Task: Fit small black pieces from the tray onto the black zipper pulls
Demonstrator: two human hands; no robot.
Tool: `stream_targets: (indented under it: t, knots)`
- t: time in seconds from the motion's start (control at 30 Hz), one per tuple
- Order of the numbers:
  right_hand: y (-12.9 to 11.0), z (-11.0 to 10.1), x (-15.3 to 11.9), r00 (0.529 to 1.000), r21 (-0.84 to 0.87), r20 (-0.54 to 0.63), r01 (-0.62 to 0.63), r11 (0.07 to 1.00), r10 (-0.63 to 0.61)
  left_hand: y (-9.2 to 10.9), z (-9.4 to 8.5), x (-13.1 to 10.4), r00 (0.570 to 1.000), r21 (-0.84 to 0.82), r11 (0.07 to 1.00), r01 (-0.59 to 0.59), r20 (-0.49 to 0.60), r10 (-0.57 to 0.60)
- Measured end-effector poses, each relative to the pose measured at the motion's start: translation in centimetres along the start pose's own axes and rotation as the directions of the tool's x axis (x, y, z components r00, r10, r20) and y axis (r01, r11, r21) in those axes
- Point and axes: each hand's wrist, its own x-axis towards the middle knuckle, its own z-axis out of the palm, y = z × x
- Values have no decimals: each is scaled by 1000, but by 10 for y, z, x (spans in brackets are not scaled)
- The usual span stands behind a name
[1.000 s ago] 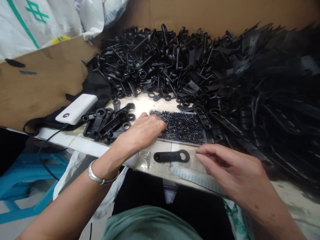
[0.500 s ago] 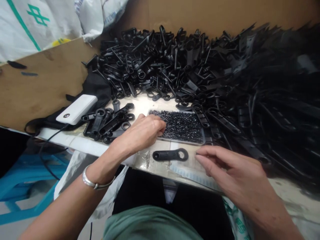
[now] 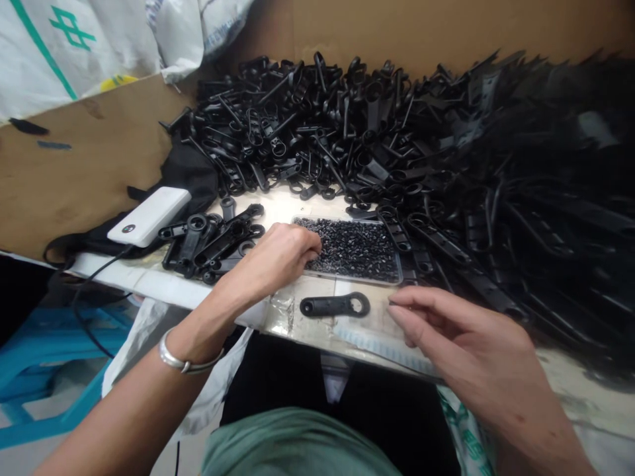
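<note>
A person in a green top (image 3: 297, 439) works at a cluttered bench (image 3: 285, 311), a silver bangle (image 3: 173, 360) on the left wrist; a blue stool (image 3: 30, 360) stands below, to the left. The right hand (image 3: 471, 344) is poised near the bench's front edge, thumb and forefinger pinched together on a tiny dark piece (image 3: 392, 303), only its tip showing; just beside it, lying flat between the hands, is a single black arm-shaped part (image 3: 322, 306), its open ring end toward the right hand.

The left hand (image 3: 285, 258) reaches over the left end of a shallow clear tray (image 3: 397, 281), fingertips bunched at the contents; whether they are clamped on anything cannot be told. The tray, rectangular and low-walled, sits just beyond the lone part, its floor covered with a dense layer of small black pieces (image 3: 352, 244); more arm-shaped parts lie close against its right side.

Left of the tray, a loose cluster of similar parts (image 3: 193, 248) rests near a white device (image 3: 151, 215) with a black cable (image 3: 74, 303); black fabric (image 3: 193, 172) lies behind it; farther back, a broad heap of black parts (image 3: 317, 132) rises against cardboard (image 3: 377, 33); a white sack (image 3: 109, 46) with green markings fills the upper left corner, its contents hidden.
</note>
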Motion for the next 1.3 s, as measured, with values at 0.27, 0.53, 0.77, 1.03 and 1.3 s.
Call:
stream_targets:
  t: [0.27, 0.53, 0.77, 1.03, 1.3]
  knots:
    - [-10, 18, 7, 981, 348, 81, -193, 918, 176, -1, 3, -14, 962, -503, 845, 180, -88, -257]
    - [-15, 39, 16, 955, 608, 149, -292, 738, 255, 1, 5, -20, 945, -626, 759, 178, -107, -309]
    - [-20, 44, 18, 926, 782, 287, -375, 498, 247, 17, 10, -32, 922, -957, 261, 128, 18, -387]
    - [-21, 43, 8, 955, 833, 137, -254, 491, 262, 44, 28, -42, 931, -978, -134, 162, 196, -309]
    - [-18, 41, -7, 971, 793, 68, -193, 578, 230, 63, 36, -44, 953, -966, -210, 150, 198, -229]
